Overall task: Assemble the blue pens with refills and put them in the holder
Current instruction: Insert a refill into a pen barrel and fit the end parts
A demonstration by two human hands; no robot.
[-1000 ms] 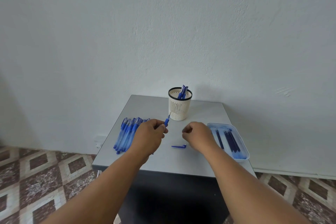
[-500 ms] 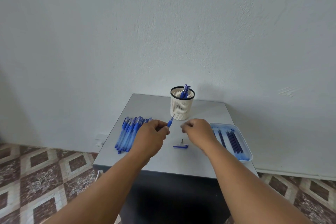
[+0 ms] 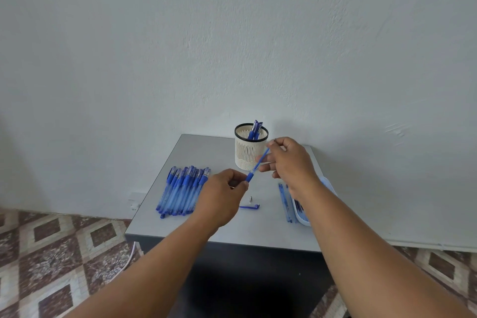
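My left hand grips a blue pen barrel near its grip end. My right hand pinches a thin blue refill whose lower end goes into that barrel, in front of the holder. The cream mesh holder with a black rim stands at the back of the grey table and has a few blue pens in it. A row of several blue pens lies at the left. A blue cap and a small metal tip lie on the table between my hands.
A pale blue tray with refills sits at the table's right edge, mostly hidden by my right forearm; loose refills lie just left of it. A white wall stands close behind the table. Patterned floor tiles and a white cable are below left.
My right hand has risen and moved right toward the holder, drawing a refill out along the barrel's axis. A metal tip now lies beside the cap. The left hand has stayed about where it was.
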